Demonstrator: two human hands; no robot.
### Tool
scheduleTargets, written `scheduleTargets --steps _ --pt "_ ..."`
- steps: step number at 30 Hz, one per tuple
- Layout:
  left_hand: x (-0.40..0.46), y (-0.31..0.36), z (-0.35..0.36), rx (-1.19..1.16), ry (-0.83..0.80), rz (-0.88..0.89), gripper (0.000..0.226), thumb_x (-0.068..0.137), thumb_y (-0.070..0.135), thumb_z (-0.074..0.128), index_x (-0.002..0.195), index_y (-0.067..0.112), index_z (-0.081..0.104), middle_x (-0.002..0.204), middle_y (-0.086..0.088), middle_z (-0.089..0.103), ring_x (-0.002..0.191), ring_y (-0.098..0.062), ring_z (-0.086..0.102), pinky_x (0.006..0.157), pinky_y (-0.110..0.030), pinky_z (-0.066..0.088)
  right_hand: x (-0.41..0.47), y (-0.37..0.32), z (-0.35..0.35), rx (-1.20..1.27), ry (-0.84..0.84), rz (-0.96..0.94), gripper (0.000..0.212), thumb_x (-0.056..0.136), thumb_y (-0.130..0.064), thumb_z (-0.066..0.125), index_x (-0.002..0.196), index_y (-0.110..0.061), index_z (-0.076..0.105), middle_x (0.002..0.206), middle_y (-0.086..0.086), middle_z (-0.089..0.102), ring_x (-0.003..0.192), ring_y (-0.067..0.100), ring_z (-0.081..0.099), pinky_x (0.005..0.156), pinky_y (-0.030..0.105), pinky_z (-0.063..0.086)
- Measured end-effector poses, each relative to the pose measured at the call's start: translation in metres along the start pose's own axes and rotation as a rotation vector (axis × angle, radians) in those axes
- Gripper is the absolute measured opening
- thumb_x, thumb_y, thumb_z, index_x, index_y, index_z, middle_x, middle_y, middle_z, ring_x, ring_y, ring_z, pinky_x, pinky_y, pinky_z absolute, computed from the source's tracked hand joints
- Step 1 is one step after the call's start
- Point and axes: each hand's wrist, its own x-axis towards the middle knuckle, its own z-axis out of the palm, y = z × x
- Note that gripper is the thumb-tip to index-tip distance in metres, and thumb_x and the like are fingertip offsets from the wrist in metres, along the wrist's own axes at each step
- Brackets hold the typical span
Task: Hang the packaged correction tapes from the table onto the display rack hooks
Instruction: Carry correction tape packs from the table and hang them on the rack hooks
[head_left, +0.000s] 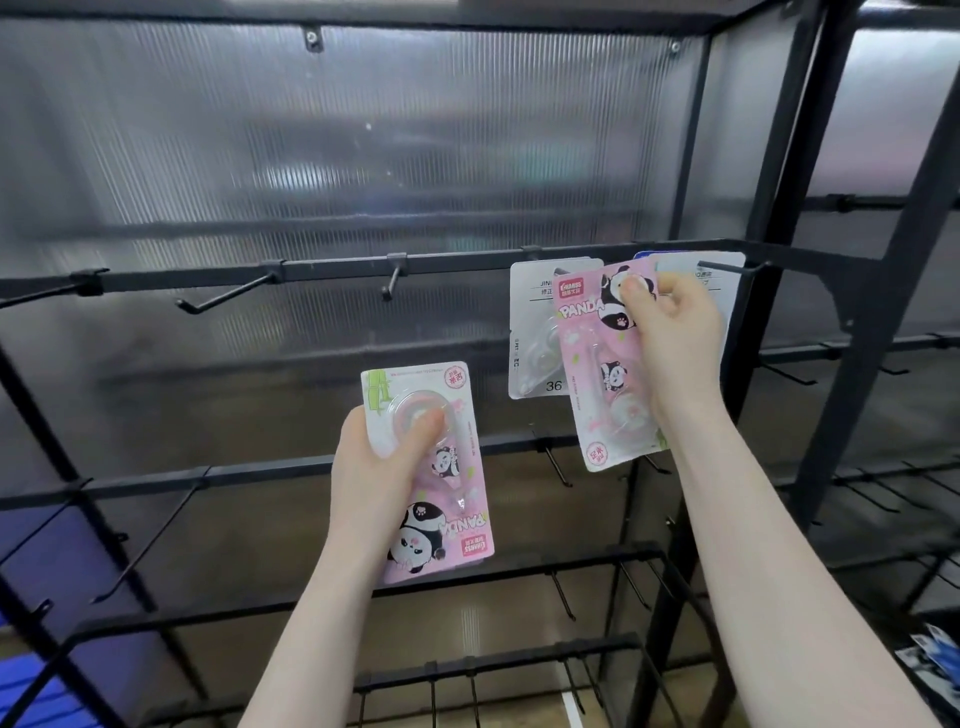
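The right hand (670, 332) pinches the upright pink pack (602, 374) by its top, just left of the hook (727, 268); the left hand (384, 457) grips another pack (441, 499) upside down, well below.

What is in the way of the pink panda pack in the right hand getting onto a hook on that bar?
A grey-white pack already hangs right behind the pink panda pack held by the right hand. More carded packs fill the hook beside it. The two empty hooks further left are unobstructed.
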Motion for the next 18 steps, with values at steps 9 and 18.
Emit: scheduleTargets --steps 9,18 --pt "0.006 -0.003 -0.004 0.011 -0.056 -0.031 0.036 0.074 0.047 0.061 0.098 0.02 0.062 0.099 0.0 0.066 0.061 -0.014 0.07 0.07 -0.031 0.042 0.003 0.002 -0.001 0.123 -0.128 0.252 0.011 0.091 -0.018 0.061 0.081 -0.014 0.06 0.072 -0.001 0.062 0.062 0.01 0.061 0.056 0.022 0.049" --pt "0.009 -0.011 -0.004 0.0 -0.07 -0.051 0.027 0.07 0.052 0.063 0.09 0.035 0.058 0.096 -0.005 0.069 0.069 -0.024 0.072 0.074 -0.034 0.044 -0.002 -0.011 0.002 -0.171 0.08 -0.225 0.011 0.089 -0.021 0.06 0.08 -0.025 0.054 0.07 -0.013 0.054 0.067 0.005 0.047 0.064 0.022 0.038"
